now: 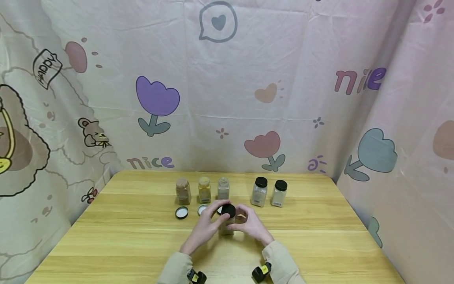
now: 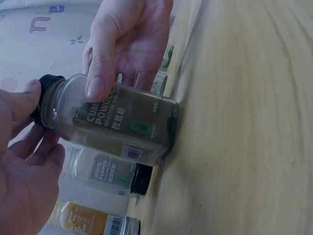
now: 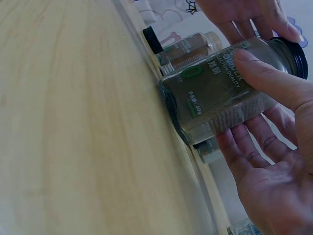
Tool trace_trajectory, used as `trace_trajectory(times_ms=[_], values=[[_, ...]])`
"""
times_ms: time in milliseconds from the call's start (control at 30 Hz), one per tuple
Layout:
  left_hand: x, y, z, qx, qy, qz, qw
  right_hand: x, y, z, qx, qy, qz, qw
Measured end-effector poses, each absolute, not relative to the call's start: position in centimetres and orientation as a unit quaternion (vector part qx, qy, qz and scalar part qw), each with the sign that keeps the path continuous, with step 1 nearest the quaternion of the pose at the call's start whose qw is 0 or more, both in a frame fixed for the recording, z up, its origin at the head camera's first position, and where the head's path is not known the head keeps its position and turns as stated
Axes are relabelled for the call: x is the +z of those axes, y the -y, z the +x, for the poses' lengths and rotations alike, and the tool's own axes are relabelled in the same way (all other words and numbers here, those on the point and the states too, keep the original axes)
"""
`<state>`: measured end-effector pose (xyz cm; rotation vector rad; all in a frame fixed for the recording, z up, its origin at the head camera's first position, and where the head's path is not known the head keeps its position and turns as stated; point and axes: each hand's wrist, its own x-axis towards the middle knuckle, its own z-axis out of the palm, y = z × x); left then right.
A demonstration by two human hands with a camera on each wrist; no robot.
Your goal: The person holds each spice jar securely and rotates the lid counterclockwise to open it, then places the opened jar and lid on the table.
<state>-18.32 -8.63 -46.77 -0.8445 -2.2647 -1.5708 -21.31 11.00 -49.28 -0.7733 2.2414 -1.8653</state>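
Near the middle of the table, a clear jar of brown cumin powder (image 1: 227,228) with a black screw lid (image 1: 228,210) stands upright between both hands. My left hand (image 1: 208,228) pinches that lid between thumb and fingers, as the left wrist view of the lid (image 2: 48,100) shows. Around the jar's body, my right hand (image 1: 251,225) holds on, its thumb across the label (image 2: 110,115) and its fingers on the far side. In the right wrist view the jar's base (image 3: 176,117) is close to the tabletop; whether it touches is unclear.
Behind stand three uncapped jars: brown powder (image 1: 183,193), yellow powder (image 1: 204,192) and white pepper (image 1: 223,190). Removed lids, including a black-rimmed lid (image 1: 181,213), lie before them. Two black-capped jars, a taller jar (image 1: 259,194) and a shorter jar (image 1: 279,195), stand right. A printed curtain (image 1: 227,79) hangs behind.
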Motion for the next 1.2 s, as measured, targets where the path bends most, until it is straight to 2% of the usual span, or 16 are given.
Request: trace_trajectory(times_ms=[200, 567, 733, 1000, 1100, 1200], values=[[-46.87, 8.29, -18.19, -0.518, 0.795, -0.268, 0.165, -49.32, -11.04, -21.3, -0.621, -0.739, -0.254, 0.063], [-46.7, 8.83, -18.35, -0.522, 0.79, -0.307, 0.096, -49.39, -11.07, -21.38, -0.617, -0.741, -0.26, 0.056], [-46.88, 8.64, -18.43, -0.529, 0.784, -0.305, 0.112, -49.43, -11.06, -21.35, -0.619, -0.74, -0.257, 0.058], [-47.22, 7.88, -18.36, -0.523, 0.79, -0.259, 0.188, -49.54, -11.01, -21.37, -0.629, -0.732, -0.253, 0.068], [-47.19, 7.87, -18.33, -0.52, 0.791, -0.261, 0.187, -49.48, -11.06, -21.37, -0.629, -0.732, -0.253, 0.069], [-47.06, 8.14, -18.26, -0.519, 0.795, -0.271, 0.159, -49.49, -11.07, -21.38, -0.628, -0.732, -0.253, 0.068]])
